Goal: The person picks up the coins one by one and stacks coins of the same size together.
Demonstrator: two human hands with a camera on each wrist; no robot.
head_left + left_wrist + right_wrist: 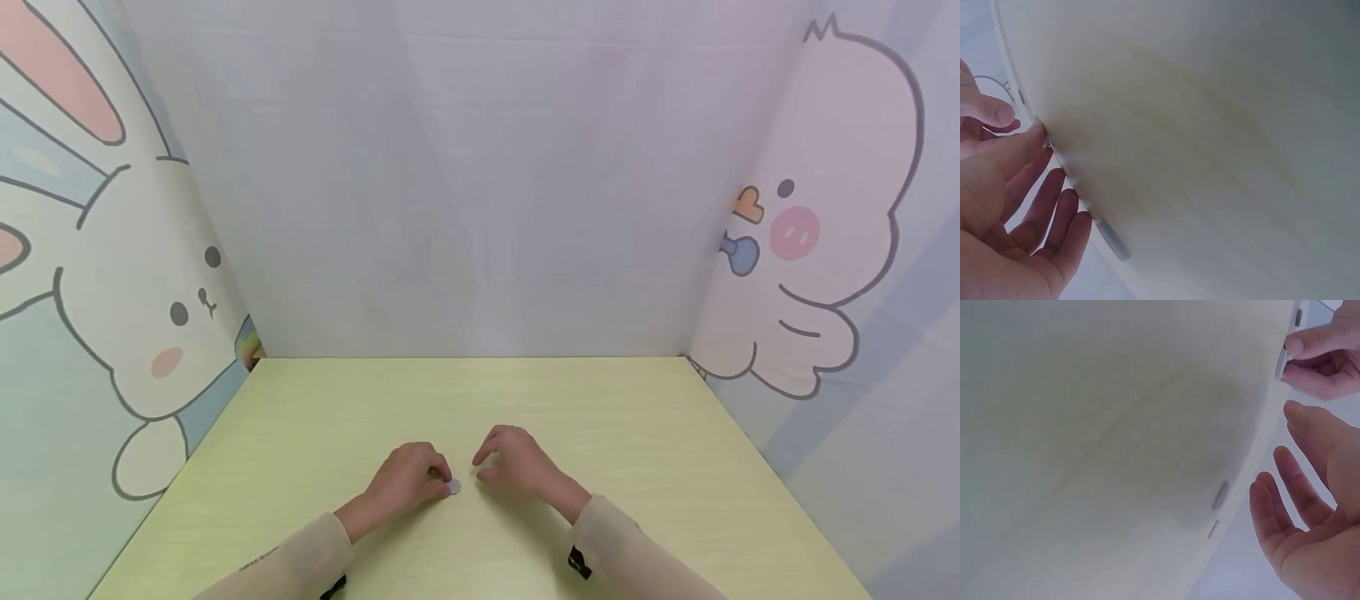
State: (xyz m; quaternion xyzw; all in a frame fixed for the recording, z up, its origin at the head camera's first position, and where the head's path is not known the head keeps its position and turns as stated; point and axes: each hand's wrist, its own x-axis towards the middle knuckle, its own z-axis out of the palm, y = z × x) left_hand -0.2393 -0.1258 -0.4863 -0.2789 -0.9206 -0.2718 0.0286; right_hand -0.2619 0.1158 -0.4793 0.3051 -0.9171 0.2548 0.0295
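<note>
One small grey disc [454,487], partly hidden in the pinching left hand [408,475]; right hand [519,462] relaxed nearby.

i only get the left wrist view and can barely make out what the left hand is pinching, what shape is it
Observer: From the head view it's a small, round, pale grey disc, held near its edge by the left hand.
Operator: ok and is the right hand holding anything, it's cut off on mine
Observer: No, the right wrist view shows the thumb and fingers of the right hand apart, with nothing between them
Operator: the two hands overlap in my picture, are they touching
Observer: No, the head view shows a clear gap between them above the table.
</note>
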